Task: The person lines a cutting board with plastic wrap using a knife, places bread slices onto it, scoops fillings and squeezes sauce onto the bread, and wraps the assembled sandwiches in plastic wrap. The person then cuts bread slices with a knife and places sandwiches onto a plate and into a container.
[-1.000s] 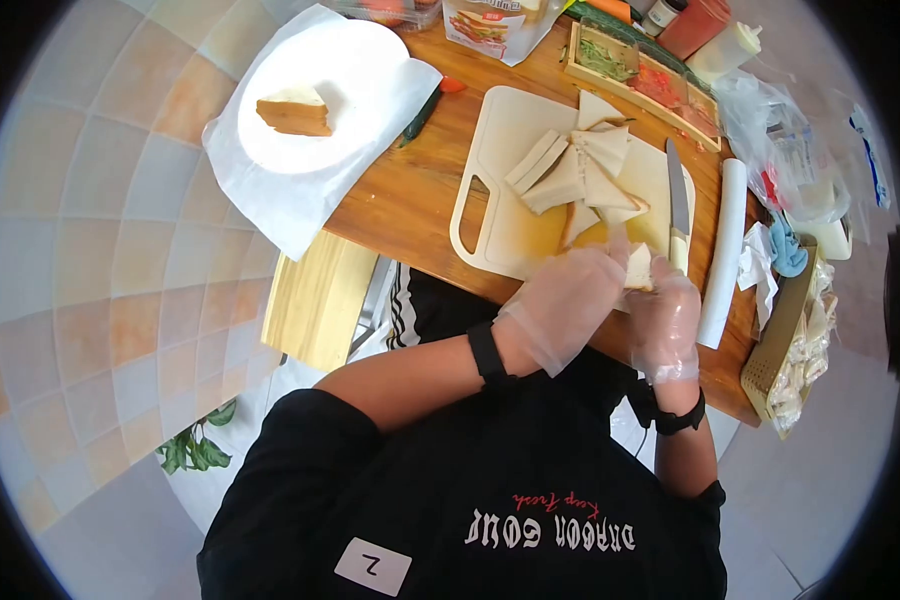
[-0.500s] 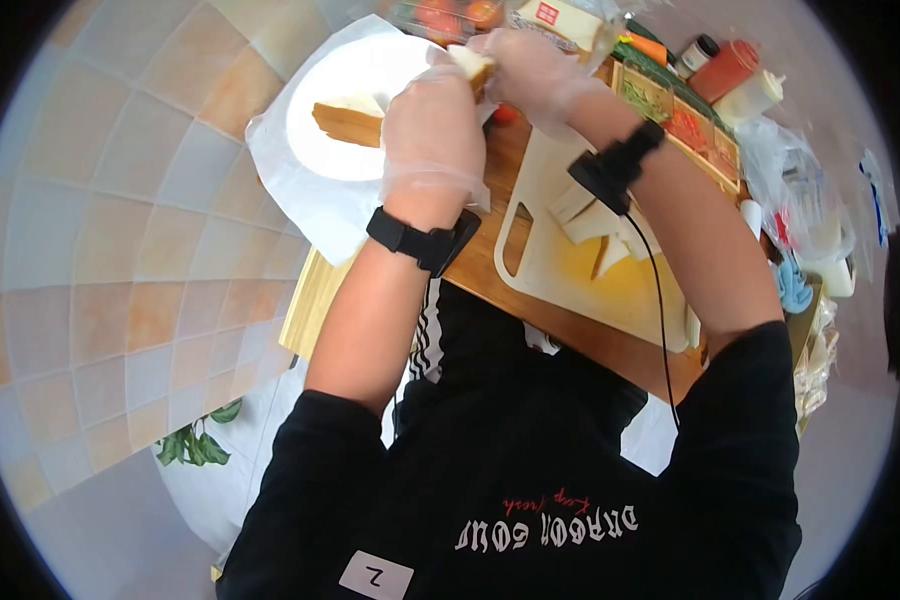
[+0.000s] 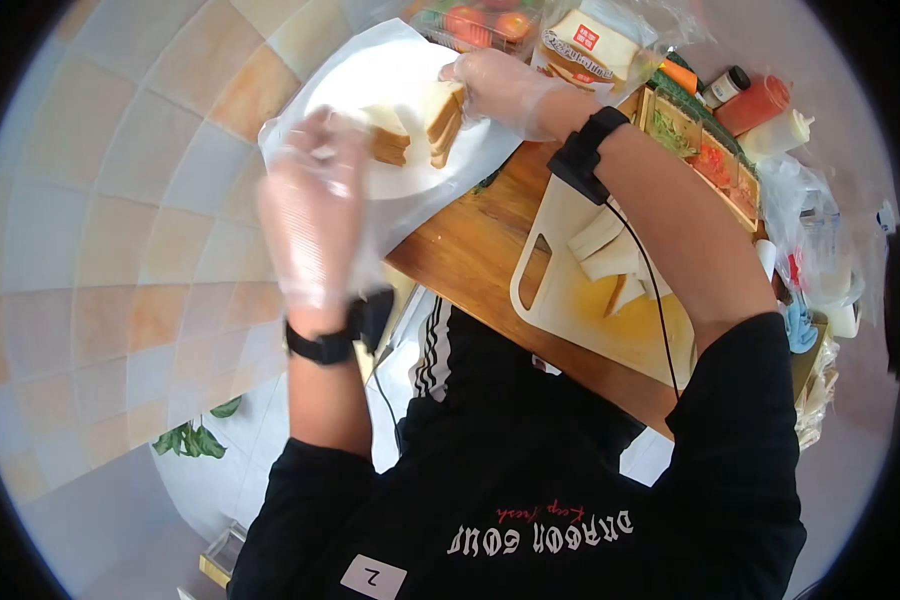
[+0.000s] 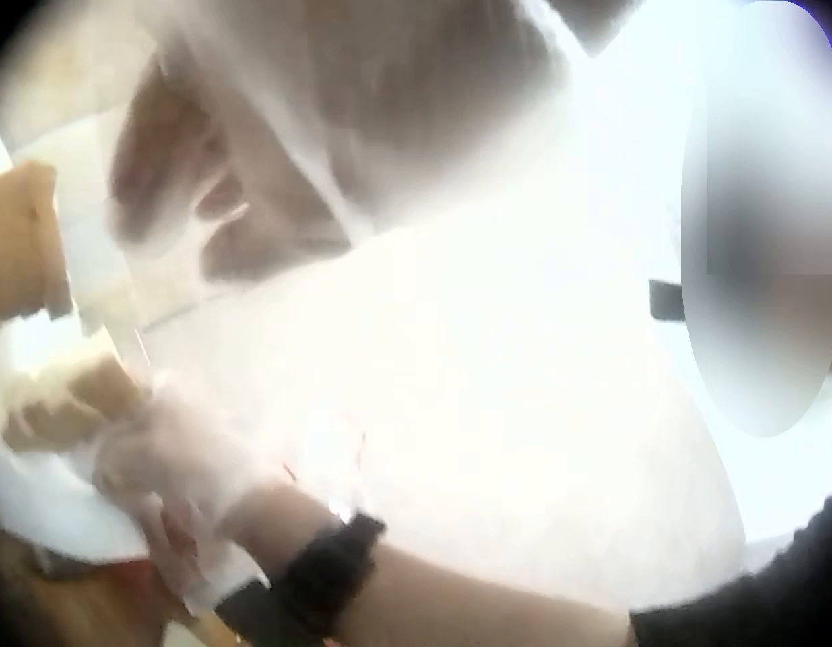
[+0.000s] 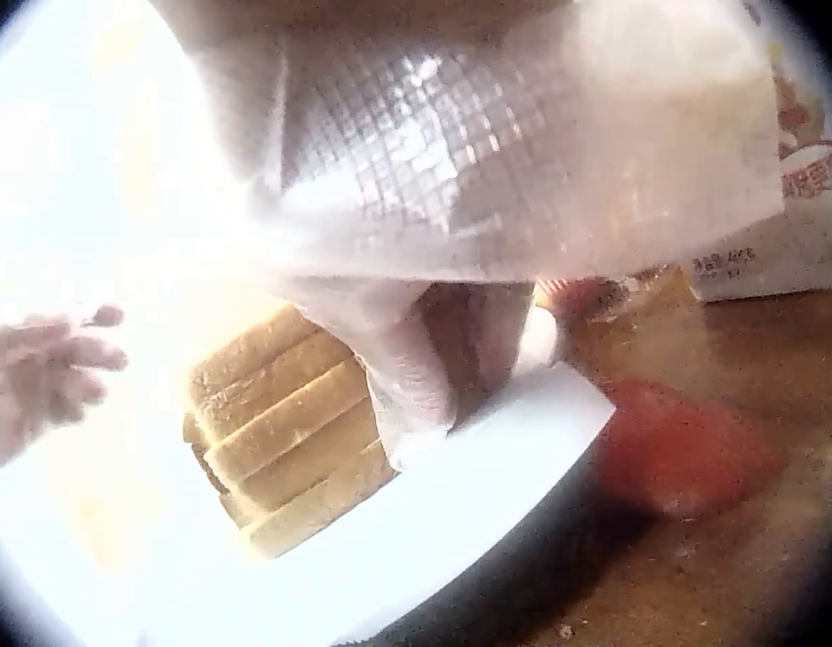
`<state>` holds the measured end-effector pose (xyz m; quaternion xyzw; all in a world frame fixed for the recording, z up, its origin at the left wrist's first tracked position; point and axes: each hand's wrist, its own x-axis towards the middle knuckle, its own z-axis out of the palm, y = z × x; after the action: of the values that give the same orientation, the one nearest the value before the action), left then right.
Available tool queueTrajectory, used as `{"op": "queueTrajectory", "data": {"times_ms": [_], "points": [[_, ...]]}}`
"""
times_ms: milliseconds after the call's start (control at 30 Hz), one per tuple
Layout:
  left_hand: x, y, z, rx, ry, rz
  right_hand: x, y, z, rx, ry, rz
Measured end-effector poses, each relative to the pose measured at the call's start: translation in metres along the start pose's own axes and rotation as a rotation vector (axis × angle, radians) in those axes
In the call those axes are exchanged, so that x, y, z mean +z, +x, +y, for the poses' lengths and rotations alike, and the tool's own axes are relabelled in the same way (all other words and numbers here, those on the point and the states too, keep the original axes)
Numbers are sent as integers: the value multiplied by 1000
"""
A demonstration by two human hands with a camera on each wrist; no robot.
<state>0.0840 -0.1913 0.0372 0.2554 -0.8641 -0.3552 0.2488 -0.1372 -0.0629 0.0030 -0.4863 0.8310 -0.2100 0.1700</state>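
Note:
On the white plate (image 3: 340,100) stand two cut stacks of sliced bread with brown crusts. My right hand (image 3: 500,90), in a clear plastic glove, has its fingers at the end of the right-hand bread stack (image 3: 444,125) and grips it there. Its crust edges face the camera in the right wrist view, with gloved fingers (image 5: 416,391) against one side. The other bread stack (image 3: 388,135) stands a little to the left. My left hand (image 3: 315,215), gloved too, is over the left part of the plate with loosely bent fingers and nothing in them.
White paper (image 3: 430,215) lies under the plate. A cutting board (image 3: 540,285) holds more bread triangles (image 3: 605,250). Behind are tomatoes (image 3: 470,25), a bread bag (image 3: 590,45), a wooden tray of cut vegetables (image 3: 710,160) and sauce bottles (image 3: 755,105).
Both hands moved from the cutting board to the plate, bringing the second bread stack. It now stands beside the first. My left hand has let go and moved left.

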Motion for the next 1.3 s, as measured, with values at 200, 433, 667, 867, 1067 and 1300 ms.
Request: {"op": "queueTrajectory", "data": {"times_ms": [200,433,667,867,1067,1300], "points": [[46,52,-97,-329,-844,224,14,24,9,-36,-76,9],[90,35,-65,-460,-1115,148,30,26,3,-45,-26,82],[116,43,-64,-432,-1175,252,39,38,0,-180,-144,106],[74,22,-115,91,-217,471,-18,-28,-12,-173,-63,187],[60,-53,52,151,-748,172,-102,-171,5,-322,-77,301],[138,-95,66,606,159,-490,-50,-286,34,426,-162,175]]}}
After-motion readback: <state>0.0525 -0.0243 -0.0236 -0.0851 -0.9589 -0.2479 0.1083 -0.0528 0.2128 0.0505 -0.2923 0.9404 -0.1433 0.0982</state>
